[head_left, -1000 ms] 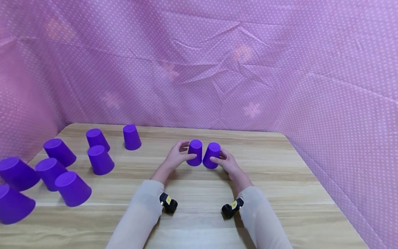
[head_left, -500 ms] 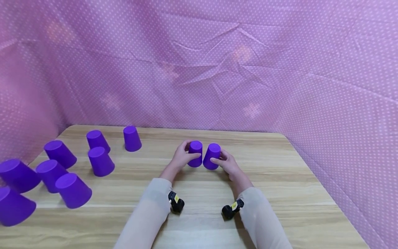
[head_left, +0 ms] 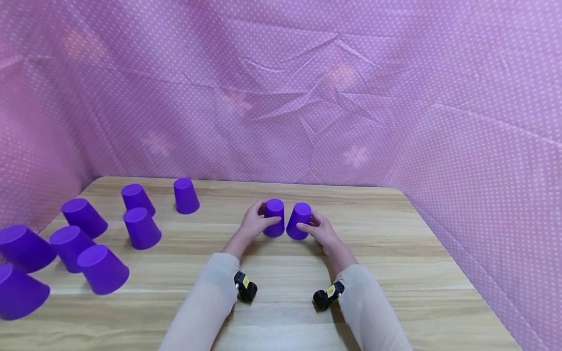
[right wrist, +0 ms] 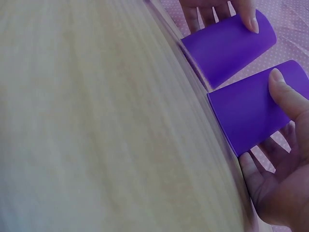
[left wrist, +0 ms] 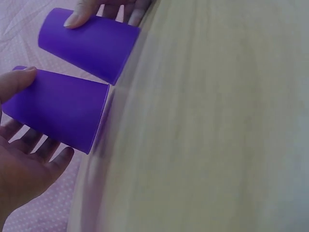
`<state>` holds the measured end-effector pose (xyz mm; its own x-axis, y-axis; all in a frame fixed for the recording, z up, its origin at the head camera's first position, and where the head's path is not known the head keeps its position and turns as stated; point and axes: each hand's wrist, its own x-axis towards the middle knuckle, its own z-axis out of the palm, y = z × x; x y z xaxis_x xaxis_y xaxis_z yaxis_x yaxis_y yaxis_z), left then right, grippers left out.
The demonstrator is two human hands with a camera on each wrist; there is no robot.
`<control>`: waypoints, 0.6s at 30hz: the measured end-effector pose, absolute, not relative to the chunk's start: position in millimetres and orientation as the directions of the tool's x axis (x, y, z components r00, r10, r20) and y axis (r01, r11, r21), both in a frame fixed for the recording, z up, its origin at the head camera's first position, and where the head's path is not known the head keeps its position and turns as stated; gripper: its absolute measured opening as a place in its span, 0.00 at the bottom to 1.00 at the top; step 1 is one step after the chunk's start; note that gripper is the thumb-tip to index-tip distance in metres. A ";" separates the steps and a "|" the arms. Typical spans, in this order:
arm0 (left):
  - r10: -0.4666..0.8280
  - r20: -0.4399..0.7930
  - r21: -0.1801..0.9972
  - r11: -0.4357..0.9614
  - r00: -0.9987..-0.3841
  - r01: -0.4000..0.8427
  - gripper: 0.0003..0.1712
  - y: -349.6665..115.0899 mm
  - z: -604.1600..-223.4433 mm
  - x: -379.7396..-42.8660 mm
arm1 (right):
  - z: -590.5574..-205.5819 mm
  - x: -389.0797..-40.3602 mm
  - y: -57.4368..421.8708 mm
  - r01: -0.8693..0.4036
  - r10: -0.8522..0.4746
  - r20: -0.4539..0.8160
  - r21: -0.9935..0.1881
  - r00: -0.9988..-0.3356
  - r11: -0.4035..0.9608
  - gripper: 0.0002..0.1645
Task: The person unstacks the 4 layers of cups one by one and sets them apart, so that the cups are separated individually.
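Two purple cups stand upside down side by side on the wooden table, with a narrow gap between them. My left hand (head_left: 253, 223) holds the left cup (head_left: 273, 210), thumb across its near side and fingers behind it. On the right cup (head_left: 300, 211), my right hand (head_left: 323, 229) has its thumb on the front and its fingers round the far side. In the left wrist view the left cup (left wrist: 63, 108) has its rim down at the tabletop. The right wrist view shows the right cup (right wrist: 256, 108) with its rim likewise at the table surface.
Several more purple cups (head_left: 142, 229) stand upside down across the table's left side. One cup (head_left: 186, 196) stands apart near the back edge. A pink dotted cloth (head_left: 281, 97) hangs behind and beside the wooden table (head_left: 417, 292).
My left hand has moved right and closed in on the left cup, its thumb reaching further across. My right hand and the right cup have stayed in place.
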<state>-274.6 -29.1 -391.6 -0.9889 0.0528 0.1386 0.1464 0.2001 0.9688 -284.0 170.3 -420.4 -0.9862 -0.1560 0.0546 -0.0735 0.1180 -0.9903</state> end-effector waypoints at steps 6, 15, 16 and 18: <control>0.046 0.147 0.969 0.196 -0.988 0.153 0.31 -40.7 -382.7 -268.8 | -421.3 -284.2 170.4 -0.080 -0.153 0.062 -0.990 -0.986 0.114 0.39; 0.036 0.141 0.962 0.229 -0.989 0.146 0.32 -61.2 -370.5 -258.1 | -419.6 -284.3 170.3 -0.054 -0.144 0.038 -0.992 -0.989 0.112 0.37; 0.035 0.134 0.962 0.234 -0.990 0.138 0.32 -63.4 -369.1 -256.4 | -419.8 -284.3 170.4 -0.048 -0.143 0.031 -0.992 -0.989 0.119 0.37; 0.036 0.132 0.962 0.238 -0.991 0.137 0.32 -68.1 -366.1 -253.2 | -418.6 -283.7 170.3 -0.050 -0.150 0.033 -0.992 -0.988 0.113 0.37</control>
